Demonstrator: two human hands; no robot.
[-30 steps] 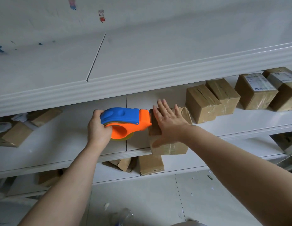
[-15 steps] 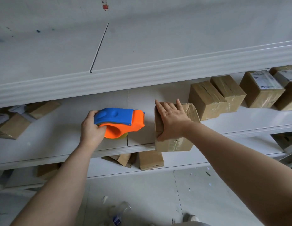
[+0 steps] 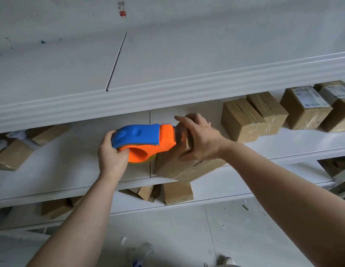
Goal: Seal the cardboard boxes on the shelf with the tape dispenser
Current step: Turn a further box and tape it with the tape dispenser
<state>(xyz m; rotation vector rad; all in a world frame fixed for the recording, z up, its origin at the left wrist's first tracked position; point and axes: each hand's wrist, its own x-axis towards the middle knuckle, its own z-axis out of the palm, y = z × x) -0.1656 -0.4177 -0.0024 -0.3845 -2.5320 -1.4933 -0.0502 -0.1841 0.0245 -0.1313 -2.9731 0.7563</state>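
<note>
- Left hand (image 3: 112, 154): fingers curled into the orange loop of the tape dispenser (image 3: 142, 139) in a full, closed hold. Blue cover up, orange nose pointing right.
- The nose touches the left face of the box (image 3: 187, 169) I am working on, near its top edge (I judge the tape gets started here, so the blade end has to bear on cardboard).
- Right hand (image 3: 200, 139): clamped over the top of that box, fingers bent over the far side, thumb on the near side, index finger straighter than the rest. It braces the box against the dispenser's push.
- The box sits tilted at the front edge of the shelf (image 3: 61, 166), just right of the seam between the two shelf boards, with one corner hanging over the edge. Turned this way, its side faces the dispenser.
- Towards the right end of the shelf: two taped boxes (image 3: 243, 122) touching each other, glossy tape over their flaps. Beyond them are two labelled boxes (image 3: 306, 108) with white shipping labels, the print too small to read.
- No brand legible on the dispenser.
- Left end of the shelf: loose boxes (image 3: 13, 155); I cannot tell whether they are sealed.
- Wall above: a small cartoon sticker (image 3: 122, 10), no writing.
</note>
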